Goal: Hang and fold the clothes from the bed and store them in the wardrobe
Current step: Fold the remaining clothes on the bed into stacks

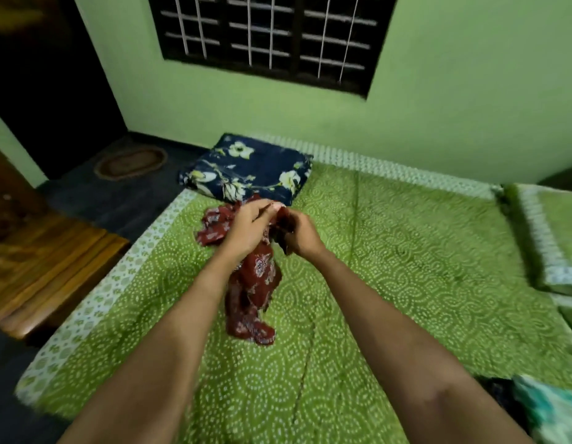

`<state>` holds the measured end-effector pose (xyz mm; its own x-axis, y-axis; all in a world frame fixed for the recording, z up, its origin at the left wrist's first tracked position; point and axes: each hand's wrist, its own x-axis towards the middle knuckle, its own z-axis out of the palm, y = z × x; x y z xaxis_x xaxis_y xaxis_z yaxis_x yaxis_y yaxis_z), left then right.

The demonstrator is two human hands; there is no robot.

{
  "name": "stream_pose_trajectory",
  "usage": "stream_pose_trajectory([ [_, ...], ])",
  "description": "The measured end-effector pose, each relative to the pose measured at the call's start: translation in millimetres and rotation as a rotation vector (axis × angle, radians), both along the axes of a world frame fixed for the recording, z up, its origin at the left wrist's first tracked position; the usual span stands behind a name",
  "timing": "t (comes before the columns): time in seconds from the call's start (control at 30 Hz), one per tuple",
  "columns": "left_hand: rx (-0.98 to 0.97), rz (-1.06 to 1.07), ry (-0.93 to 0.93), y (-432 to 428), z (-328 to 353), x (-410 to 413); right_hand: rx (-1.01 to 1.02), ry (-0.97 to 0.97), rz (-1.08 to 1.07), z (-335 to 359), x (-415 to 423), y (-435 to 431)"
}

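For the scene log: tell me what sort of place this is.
Most likely a bedroom: a green-sheeted bed fills the view, a folded navy floral blanket lies at its far edge, and a barred window sits behind it.

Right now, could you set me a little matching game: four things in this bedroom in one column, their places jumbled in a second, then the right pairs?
Things
1. dark red floral garment
2. navy blue folded cloth with pale flowers
3. brown oval woven mat
4. green pillow with white patterned border

Places
A. on the dark floor
B. gripped by the left hand and right hand
C. at the right edge of the green dotted bedspread
D. on the bedspread's far left corner

Pairs: 1-B, 2-D, 3-A, 4-C
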<state>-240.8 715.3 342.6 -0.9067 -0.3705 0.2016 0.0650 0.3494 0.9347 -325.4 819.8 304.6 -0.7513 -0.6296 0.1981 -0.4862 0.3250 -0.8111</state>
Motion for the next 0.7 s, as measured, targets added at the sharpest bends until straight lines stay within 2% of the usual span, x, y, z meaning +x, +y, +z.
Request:
stream_pose_trajectory([
  [0.07, 0.035, 0.020, 0.109, 9, 41, 2, -0.004, 0.041, -0.098, 21, 2, 4],
  [0.2, 0.075, 0.135, 0.319, 12, 116, 7, -0.037, 0.001, -0.207, 64, -6, 15],
  [0.33, 0.123, 0.151, 0.349, -3, 149, 4, -0.191, 0.103, -0.311, 116, -12, 23],
  [0.43, 0.036, 0.288, 0.298, -14, 156, -7, -0.289, 0.194, -0.351, 152, -16, 28],
  [0.53, -0.023, 0.334, 0.236, -10, 173, -15, -0.336, 0.281, -0.341, 188, -13, 39],
  [0.7, -0.055, 0.365, 0.399, 6, 201, -21, -0.335, 0.376, -0.500, 221, -19, 64],
])
